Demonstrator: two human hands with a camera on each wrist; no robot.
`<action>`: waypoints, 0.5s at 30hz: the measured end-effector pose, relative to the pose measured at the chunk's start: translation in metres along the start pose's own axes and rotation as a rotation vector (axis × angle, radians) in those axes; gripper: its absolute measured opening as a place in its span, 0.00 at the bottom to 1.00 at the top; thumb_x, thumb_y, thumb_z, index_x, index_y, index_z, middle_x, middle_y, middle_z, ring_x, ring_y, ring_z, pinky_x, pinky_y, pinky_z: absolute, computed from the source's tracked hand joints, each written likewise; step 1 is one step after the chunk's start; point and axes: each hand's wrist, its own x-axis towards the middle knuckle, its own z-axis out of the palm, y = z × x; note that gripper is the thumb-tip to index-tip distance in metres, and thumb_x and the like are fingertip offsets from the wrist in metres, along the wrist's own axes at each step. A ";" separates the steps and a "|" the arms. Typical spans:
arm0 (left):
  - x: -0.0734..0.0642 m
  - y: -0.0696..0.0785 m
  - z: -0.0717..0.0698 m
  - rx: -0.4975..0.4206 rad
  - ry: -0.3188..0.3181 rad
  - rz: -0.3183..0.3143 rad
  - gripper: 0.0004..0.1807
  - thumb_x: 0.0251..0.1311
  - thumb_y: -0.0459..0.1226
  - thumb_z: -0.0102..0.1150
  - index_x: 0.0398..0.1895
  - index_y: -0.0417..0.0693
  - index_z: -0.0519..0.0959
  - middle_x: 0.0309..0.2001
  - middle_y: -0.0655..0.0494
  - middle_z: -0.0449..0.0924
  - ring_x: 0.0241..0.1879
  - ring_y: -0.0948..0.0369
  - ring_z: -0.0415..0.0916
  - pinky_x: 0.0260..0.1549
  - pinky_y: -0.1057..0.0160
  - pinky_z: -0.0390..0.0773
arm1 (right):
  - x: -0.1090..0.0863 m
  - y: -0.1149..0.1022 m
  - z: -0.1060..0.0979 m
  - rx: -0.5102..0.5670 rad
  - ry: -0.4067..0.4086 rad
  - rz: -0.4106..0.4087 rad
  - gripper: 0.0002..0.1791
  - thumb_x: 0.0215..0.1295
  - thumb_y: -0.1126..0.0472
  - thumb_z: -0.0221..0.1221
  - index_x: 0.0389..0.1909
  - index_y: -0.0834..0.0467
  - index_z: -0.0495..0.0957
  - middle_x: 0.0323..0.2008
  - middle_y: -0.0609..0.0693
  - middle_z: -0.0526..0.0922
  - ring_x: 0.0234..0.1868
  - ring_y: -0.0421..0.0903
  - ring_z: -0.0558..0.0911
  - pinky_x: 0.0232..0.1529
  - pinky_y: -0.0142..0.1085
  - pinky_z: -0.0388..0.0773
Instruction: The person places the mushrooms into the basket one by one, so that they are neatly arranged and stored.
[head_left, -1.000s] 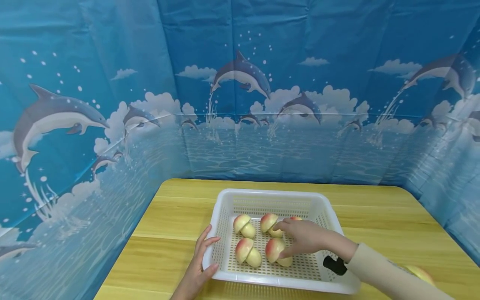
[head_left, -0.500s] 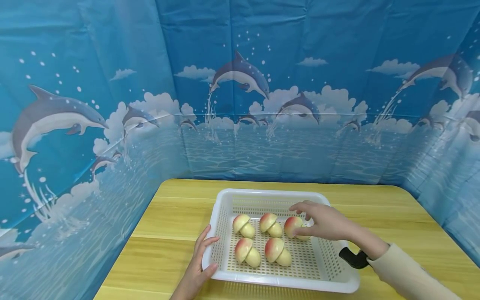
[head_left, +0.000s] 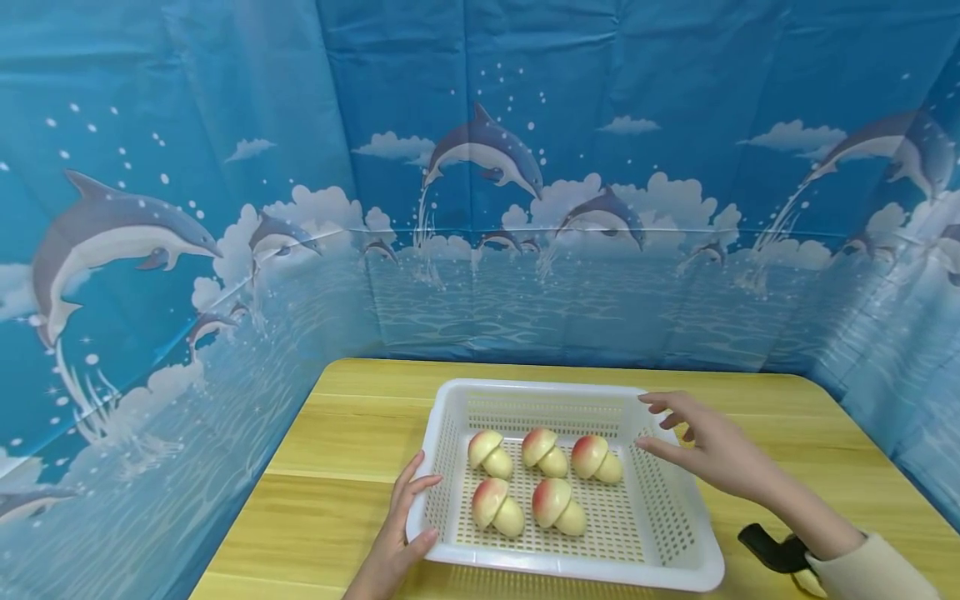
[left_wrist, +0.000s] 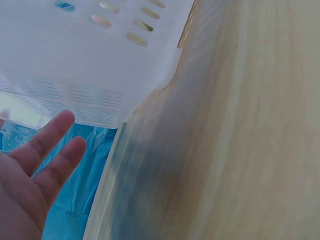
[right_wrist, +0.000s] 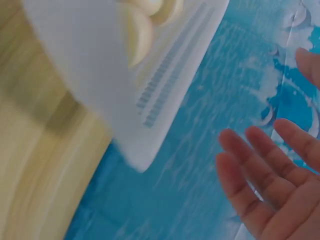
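Note:
Several mushroom-shaped pieces (head_left: 555, 506), cream with red-blushed caps, lie in a white plastic basket (head_left: 562, 571), three in the far row and two in the near row. In the head view, my left hand (head_left: 397, 525) rests at the basket's left rim, thumb and fingertips over the edge. The left wrist view shows two of its fingers (left_wrist: 52, 172) extended near the basket wall. My right hand (head_left: 697, 442) hovers over the basket's far right rim, fingers spread, holding nothing. Its palm and separated fingers (right_wrist: 270, 175) appear in the right wrist view.
The basket stands on a yellow wooden table (head_left: 337, 467). Behind it hangs a blue curtain (head_left: 525, 300) printed with dolphins. A yellowish object (head_left: 810, 582) lies partly hidden under the right wrist, beside the black wrist-camera mount (head_left: 772, 550).
My right hand has moved right, from above the near-row mushroom, past the far-right mushroom, to the basket's right rim. The mushrooms and left hand have stayed in place.

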 end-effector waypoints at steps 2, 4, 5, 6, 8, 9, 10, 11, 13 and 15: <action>0.000 0.000 0.000 -0.001 -0.001 0.001 0.31 0.57 0.31 0.50 0.66 0.45 0.60 0.74 0.49 0.33 0.64 0.34 0.47 0.47 0.53 0.73 | -0.007 0.007 -0.002 0.006 0.043 0.016 0.31 0.62 0.50 0.62 0.62 0.60 0.67 0.52 0.57 0.75 0.44 0.54 0.78 0.35 0.44 0.75; 0.000 0.000 0.001 0.000 -0.001 0.001 0.31 0.57 0.31 0.50 0.66 0.44 0.60 0.74 0.50 0.33 0.64 0.34 0.45 0.48 0.53 0.72 | -0.014 0.015 -0.005 0.007 0.082 0.024 0.30 0.62 0.53 0.62 0.62 0.61 0.67 0.51 0.59 0.75 0.43 0.56 0.78 0.34 0.42 0.75; 0.000 0.000 0.001 0.000 -0.002 0.000 0.31 0.57 0.31 0.50 0.66 0.43 0.60 0.74 0.50 0.33 0.64 0.34 0.45 0.48 0.53 0.72 | -0.017 0.019 -0.006 -0.002 0.107 0.026 0.30 0.62 0.53 0.62 0.62 0.61 0.68 0.51 0.59 0.75 0.43 0.56 0.78 0.33 0.40 0.75; 0.000 0.000 0.001 0.001 -0.001 0.002 0.31 0.57 0.31 0.50 0.66 0.44 0.61 0.74 0.50 0.33 0.64 0.34 0.45 0.48 0.53 0.72 | -0.020 0.023 -0.007 -0.012 0.125 0.032 0.30 0.62 0.54 0.63 0.61 0.62 0.68 0.50 0.60 0.75 0.42 0.57 0.78 0.32 0.39 0.75; 0.000 0.000 0.001 0.005 0.001 0.000 0.31 0.57 0.31 0.50 0.66 0.45 0.61 0.74 0.50 0.33 0.64 0.34 0.45 0.48 0.53 0.72 | -0.026 0.031 -0.009 -0.033 0.158 0.042 0.29 0.61 0.55 0.63 0.61 0.62 0.69 0.49 0.60 0.76 0.42 0.57 0.78 0.31 0.37 0.75; 0.000 0.000 0.000 0.005 0.003 -0.003 0.31 0.57 0.31 0.50 0.66 0.46 0.61 0.74 0.50 0.33 0.64 0.34 0.45 0.48 0.53 0.72 | -0.028 0.035 -0.011 -0.040 0.164 0.052 0.29 0.61 0.55 0.63 0.61 0.62 0.69 0.49 0.60 0.76 0.42 0.58 0.78 0.30 0.37 0.74; 0.000 0.001 0.000 0.009 0.005 -0.002 0.31 0.57 0.32 0.50 0.66 0.46 0.61 0.74 0.49 0.33 0.64 0.34 0.45 0.48 0.53 0.72 | -0.031 0.038 -0.012 -0.049 0.173 0.061 0.29 0.61 0.54 0.63 0.61 0.62 0.69 0.49 0.60 0.76 0.41 0.58 0.78 0.30 0.36 0.74; 0.000 0.001 0.000 0.011 0.007 -0.003 0.31 0.57 0.32 0.50 0.66 0.47 0.61 0.74 0.49 0.34 0.64 0.34 0.45 0.48 0.53 0.72 | -0.033 0.042 -0.013 -0.057 0.176 0.073 0.30 0.61 0.54 0.63 0.61 0.62 0.69 0.49 0.61 0.76 0.42 0.58 0.78 0.29 0.36 0.74; 0.000 0.002 0.000 0.016 0.009 -0.008 0.31 0.57 0.32 0.50 0.66 0.48 0.61 0.74 0.49 0.34 0.64 0.34 0.46 0.48 0.54 0.72 | -0.037 0.048 -0.017 -0.062 0.173 0.097 0.30 0.61 0.53 0.63 0.61 0.63 0.68 0.50 0.62 0.75 0.42 0.59 0.78 0.28 0.36 0.74; 0.000 0.002 0.000 0.019 0.009 -0.011 0.31 0.57 0.32 0.50 0.66 0.48 0.61 0.74 0.49 0.34 0.64 0.34 0.45 0.48 0.54 0.72 | -0.042 0.054 -0.019 -0.075 0.165 0.129 0.31 0.62 0.52 0.62 0.61 0.64 0.68 0.50 0.64 0.74 0.42 0.61 0.77 0.28 0.36 0.74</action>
